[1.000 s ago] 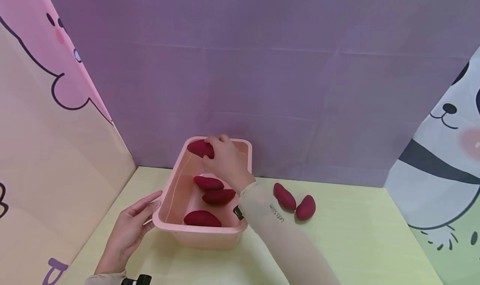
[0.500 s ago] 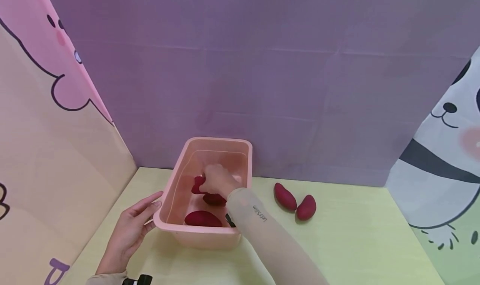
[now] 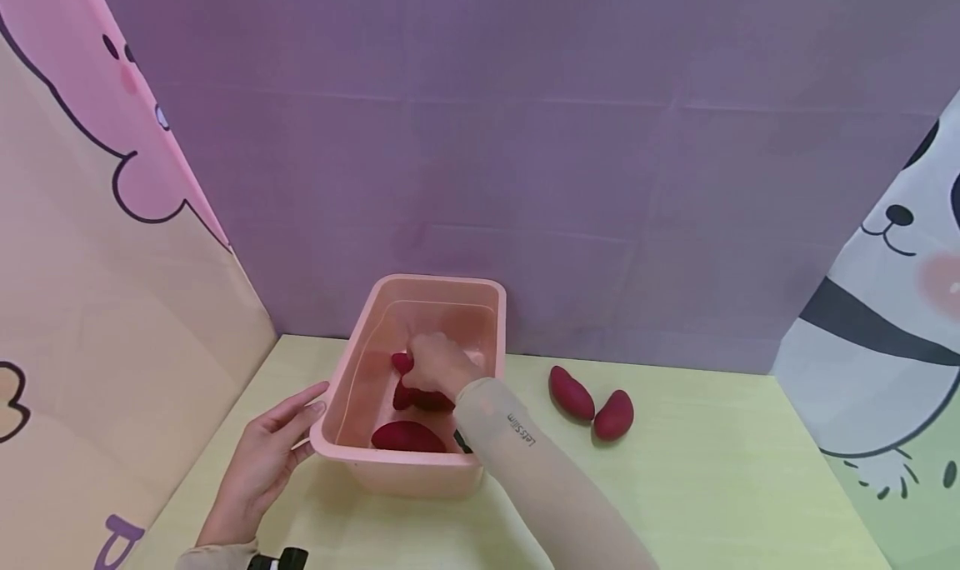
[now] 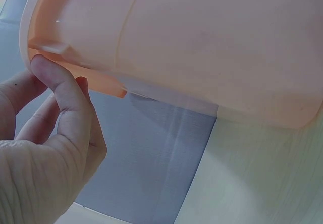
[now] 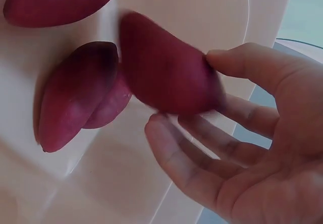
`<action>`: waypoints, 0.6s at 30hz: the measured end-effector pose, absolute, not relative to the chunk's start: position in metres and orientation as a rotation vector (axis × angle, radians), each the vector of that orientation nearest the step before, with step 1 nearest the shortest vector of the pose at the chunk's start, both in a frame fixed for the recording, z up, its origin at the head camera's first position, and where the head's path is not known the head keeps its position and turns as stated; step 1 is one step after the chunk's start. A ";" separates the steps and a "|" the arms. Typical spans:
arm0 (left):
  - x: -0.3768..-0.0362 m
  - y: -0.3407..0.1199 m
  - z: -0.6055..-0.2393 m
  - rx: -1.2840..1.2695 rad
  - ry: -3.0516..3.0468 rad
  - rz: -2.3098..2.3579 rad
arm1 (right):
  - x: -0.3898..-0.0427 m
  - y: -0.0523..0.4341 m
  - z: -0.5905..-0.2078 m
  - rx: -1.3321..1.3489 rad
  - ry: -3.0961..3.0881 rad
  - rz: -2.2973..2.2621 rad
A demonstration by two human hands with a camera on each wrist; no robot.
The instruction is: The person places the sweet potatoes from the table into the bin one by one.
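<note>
The right hand (image 3: pixel 438 368) loosely pinched a purple sweet potato (image 5: pixel 166 67) inside the pink tub (image 3: pixel 341 387); the left hand (image 3: pixel 264 462), fingers relaxed, touched its rim.

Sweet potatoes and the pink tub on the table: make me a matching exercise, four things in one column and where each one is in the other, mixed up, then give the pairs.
Column one:
1. Left hand
2. Right hand
3. Pair of sweet potatoes
4. Pink tub

Column two:
A. Lying on the table to the right of the tub
B. Standing against the purple back wall
C. Touching the tub's near left corner from outside
D. Down inside the tub among the sweet potatoes

Pairs: 1-C, 2-D, 3-A, 4-B
</note>
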State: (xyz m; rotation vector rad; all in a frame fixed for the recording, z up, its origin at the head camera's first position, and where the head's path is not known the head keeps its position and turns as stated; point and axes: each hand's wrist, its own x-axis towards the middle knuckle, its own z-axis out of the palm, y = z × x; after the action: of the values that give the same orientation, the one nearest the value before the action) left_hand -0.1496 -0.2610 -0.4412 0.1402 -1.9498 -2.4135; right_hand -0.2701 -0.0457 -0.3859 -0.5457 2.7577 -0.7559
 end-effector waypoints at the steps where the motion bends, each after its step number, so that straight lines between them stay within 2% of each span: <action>1: -0.150 -0.261 -0.441 0.143 -1.952 -2.415 | -0.270 -0.046 -0.386 -0.542 2.752 -0.775; 10: -0.150 -0.261 -0.441 0.148 -1.942 -2.421 | -0.261 -0.046 -0.378 -0.479 2.755 -0.932; 15: -0.149 -0.261 -0.440 0.122 -1.932 -2.427 | -0.253 -0.041 -0.359 -0.400 2.688 -1.111; 18: -0.149 -0.260 -0.440 0.113 -1.933 -2.426 | -0.250 -0.035 -0.340 -0.514 2.721 -1.054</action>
State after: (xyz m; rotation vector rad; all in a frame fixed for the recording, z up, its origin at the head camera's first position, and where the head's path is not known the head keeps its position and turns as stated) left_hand -0.1494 -0.2601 -0.4403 0.1128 -1.9334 -2.4256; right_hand -0.2504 -0.0346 -0.3401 -0.5135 2.7211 -1.0541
